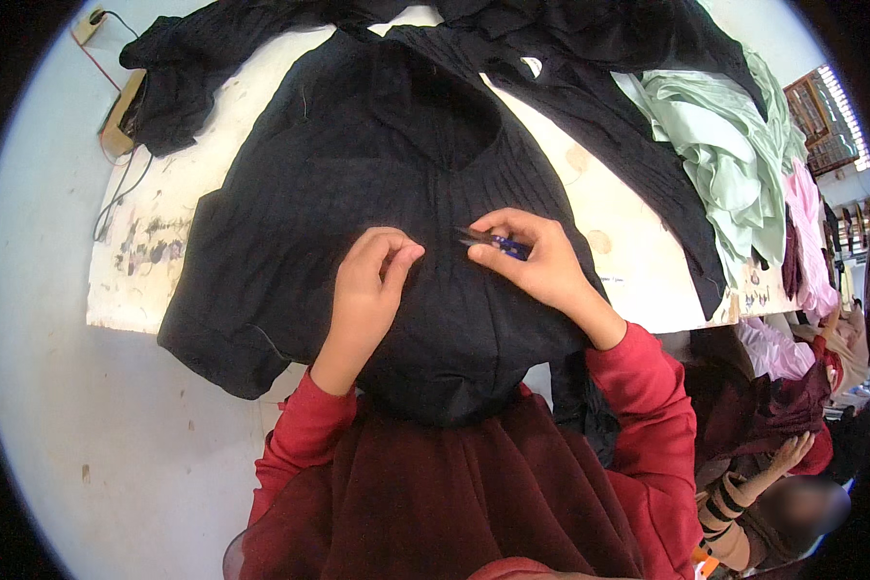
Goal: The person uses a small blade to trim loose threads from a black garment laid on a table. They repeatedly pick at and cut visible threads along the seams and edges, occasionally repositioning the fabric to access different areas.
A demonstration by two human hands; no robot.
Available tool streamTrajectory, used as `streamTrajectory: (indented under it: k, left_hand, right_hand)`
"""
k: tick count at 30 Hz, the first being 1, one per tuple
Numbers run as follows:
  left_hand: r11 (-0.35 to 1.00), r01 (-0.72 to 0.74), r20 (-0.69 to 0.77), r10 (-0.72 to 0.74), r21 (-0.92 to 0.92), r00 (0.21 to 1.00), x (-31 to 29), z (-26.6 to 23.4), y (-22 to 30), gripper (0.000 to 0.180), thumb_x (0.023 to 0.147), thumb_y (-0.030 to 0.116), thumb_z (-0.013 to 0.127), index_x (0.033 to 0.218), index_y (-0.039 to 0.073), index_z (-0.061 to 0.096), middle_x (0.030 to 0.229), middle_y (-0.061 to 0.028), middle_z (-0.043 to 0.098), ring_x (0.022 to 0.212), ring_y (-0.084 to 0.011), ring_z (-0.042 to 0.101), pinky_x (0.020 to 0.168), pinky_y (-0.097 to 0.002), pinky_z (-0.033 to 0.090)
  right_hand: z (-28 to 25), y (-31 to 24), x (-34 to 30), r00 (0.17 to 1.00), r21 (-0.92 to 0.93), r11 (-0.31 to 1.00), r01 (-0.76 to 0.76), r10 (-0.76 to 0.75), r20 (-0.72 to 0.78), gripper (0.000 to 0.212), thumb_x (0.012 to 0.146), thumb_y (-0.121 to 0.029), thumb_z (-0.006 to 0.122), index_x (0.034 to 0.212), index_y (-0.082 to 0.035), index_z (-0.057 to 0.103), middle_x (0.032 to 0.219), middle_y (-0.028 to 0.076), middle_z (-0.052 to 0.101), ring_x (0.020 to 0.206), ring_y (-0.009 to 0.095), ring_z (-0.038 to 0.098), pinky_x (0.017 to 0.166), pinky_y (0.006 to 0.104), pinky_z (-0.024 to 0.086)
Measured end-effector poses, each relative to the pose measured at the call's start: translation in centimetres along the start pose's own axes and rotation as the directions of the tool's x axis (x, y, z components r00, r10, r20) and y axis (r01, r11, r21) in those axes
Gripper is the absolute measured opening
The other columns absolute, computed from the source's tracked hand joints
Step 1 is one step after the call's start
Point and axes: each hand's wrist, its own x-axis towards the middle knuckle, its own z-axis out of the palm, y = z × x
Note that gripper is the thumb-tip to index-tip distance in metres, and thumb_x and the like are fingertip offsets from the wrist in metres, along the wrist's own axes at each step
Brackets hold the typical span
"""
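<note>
A black garment [358, 203] with pleats and a seam down its middle is spread over the table and hangs over the near edge. Above its left half, my left hand [372, 280] is closed in a pinch; whatever lies between thumb and finger is too small to make out. Across the seam, my right hand [546, 261] grips blue-handled thread snips [506, 246], their dark blades pointing left toward the seam and my left hand. A pale loose thread shows on the garment's lower left part.
More black cloth [638, 126] lies along the far side and right of the white, stained table [638, 261]. Pale green fabric [715, 135] is heaped at the far right, with pink cloth [810, 232] beside it. Cables hang at the left edge. Another person [744, 512] works at lower right.
</note>
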Motion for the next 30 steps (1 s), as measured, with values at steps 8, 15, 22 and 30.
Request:
streamTrajectory:
  k: [8, 15, 22, 30]
  left_hand:
    - [1.0, -0.023, -0.055, 0.022, -0.017, 0.998, -0.1, -0.1, 0.0, 0.009, 0.093, 0.008, 0.063, 0.093, -0.001, 0.064, 0.096, -0.0101, 0.064, 0.079, -0.0189, 0.061, 0.069, -0.0285, 0.047]
    - [0.973, -0.191, -0.027, 0.196, 0.129, 0.98, -0.2, -0.2, 1.2, 0.011, 0.088, 0.007, 0.067, 0.098, 0.002, 0.067, 0.102, -0.0114, 0.064, 0.099, -0.0245, 0.062, 0.084, -0.0334, 0.049]
    - [0.987, -0.142, 0.021, 0.141, 0.072, 0.99, -0.1, 0.7, -0.6, 0.006, 0.089, 0.007, 0.066, 0.091, 0.0, 0.066, 0.097, -0.0081, 0.066, 0.084, -0.0207, 0.062, 0.076, -0.0298, 0.048]
    - [0.997, -0.02, -0.039, 0.017, -0.078, 0.999, 0.0, 0.6, -0.4, 0.008, 0.093, 0.007, 0.063, 0.092, -0.001, 0.065, 0.096, -0.0058, 0.065, 0.078, -0.0116, 0.057, 0.069, -0.0252, 0.045]
  right_hand:
    - [0.9, -2.7, -0.3, 0.995, -0.244, 0.965, 0.094, -0.084, 0.051, 0.029, 0.079, -0.037, 0.077, 0.096, -0.014, 0.074, 0.076, 0.007, 0.07, 0.069, 0.026, 0.07, 0.063, 0.0354, 0.053]
    - [0.0, -2.1, -0.4, 1.0, -0.183, 0.983, -0.001, -0.003, -0.024, 0.032, 0.079, -0.038, 0.078, 0.098, -0.013, 0.074, 0.077, 0.008, 0.071, 0.071, 0.024, 0.07, 0.065, 0.0331, 0.052]
    - [0.2, -0.8, -0.5, 1.0, -0.046, 0.999, 0.018, -0.018, -0.01, 0.033, 0.078, -0.035, 0.079, 0.1, -0.011, 0.074, 0.077, 0.008, 0.07, 0.069, 0.02, 0.068, 0.065, 0.0309, 0.051]
    - [1.4, -3.2, -0.3, 0.993, -0.253, 0.964, 0.079, -0.056, 0.1, 0.026, 0.081, -0.027, 0.078, 0.098, -0.007, 0.075, 0.09, 0.009, 0.074, 0.077, 0.021, 0.072, 0.071, 0.0298, 0.054]
